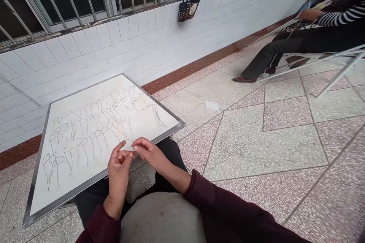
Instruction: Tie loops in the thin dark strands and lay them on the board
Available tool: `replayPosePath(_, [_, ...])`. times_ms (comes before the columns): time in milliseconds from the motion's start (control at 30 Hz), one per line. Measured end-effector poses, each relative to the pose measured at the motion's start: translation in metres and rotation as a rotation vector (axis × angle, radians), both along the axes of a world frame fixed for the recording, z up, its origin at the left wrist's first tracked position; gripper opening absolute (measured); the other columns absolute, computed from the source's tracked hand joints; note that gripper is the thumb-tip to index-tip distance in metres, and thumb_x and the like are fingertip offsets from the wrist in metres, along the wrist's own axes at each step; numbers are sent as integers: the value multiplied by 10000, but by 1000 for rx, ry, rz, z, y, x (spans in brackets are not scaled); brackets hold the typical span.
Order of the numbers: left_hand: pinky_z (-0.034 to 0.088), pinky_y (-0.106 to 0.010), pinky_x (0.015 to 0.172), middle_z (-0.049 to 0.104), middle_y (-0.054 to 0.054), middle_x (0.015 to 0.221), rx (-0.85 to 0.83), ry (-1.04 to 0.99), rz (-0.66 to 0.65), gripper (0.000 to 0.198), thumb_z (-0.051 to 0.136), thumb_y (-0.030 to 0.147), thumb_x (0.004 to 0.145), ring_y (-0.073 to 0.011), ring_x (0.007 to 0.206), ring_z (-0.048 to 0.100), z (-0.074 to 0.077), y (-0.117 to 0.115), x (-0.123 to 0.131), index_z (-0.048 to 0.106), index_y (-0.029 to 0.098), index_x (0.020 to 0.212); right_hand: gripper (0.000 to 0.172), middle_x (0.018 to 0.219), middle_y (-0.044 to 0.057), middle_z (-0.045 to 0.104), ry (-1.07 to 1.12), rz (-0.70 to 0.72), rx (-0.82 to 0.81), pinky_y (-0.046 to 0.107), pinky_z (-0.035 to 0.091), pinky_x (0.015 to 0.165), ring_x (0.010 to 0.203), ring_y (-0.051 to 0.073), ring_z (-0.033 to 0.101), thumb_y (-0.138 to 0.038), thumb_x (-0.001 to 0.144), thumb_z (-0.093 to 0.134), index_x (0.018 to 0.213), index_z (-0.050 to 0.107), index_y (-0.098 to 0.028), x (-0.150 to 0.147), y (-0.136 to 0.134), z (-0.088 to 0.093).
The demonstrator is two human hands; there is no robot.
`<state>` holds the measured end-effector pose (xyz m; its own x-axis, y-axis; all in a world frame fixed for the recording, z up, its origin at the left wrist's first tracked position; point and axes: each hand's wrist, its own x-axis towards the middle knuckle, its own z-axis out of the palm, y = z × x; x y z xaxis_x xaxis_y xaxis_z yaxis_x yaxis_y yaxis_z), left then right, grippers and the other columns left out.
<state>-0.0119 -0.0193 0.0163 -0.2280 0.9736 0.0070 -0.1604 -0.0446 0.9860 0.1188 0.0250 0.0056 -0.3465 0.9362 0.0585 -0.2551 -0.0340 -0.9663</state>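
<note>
A white board with a metal rim rests on my lap, tilted toward the wall. Several thin looped threads lie on it in rows, and a small loose bundle of straight threads lies near its right corner. My left hand and my right hand meet over the board's near edge. Both pinch the ends of one thin thread that arcs between the fingertips.
A white tiled wall with a barred window runs behind the board. A small dark pouch hangs from the bars. Another person sits at the upper right beside a metal frame. The speckled tiled floor spreads out to the right.
</note>
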Motion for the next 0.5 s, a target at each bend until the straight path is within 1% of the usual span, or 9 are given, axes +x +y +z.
replayPosePath(167, [457,-262,746,638,20,723,-36,26,-53,507,732,326,757,-132,737,592,-4,-4,-3,579,191,1221,304,742,-13,570,2,26,-42,213,311,510,579,85,416,-471,817,645,909,636,-181,0,-2,-1])
replayPosePath(333, [461,-256,730,619,17,757,-46,31,-46,425,679,353,814,-128,752,595,-6,-10,-6,599,205,1204,303,753,-10,585,30,45,-61,199,317,492,596,81,452,-456,806,670,906,623,-173,-2,-4,-4])
replayPosePath(500, [469,-245,720,604,15,754,-50,17,-32,404,702,354,797,-121,742,583,-5,-12,-6,633,196,1161,319,773,-6,595,64,76,-73,193,341,476,586,76,474,-464,810,669,916,615,-168,-3,-7,-1])
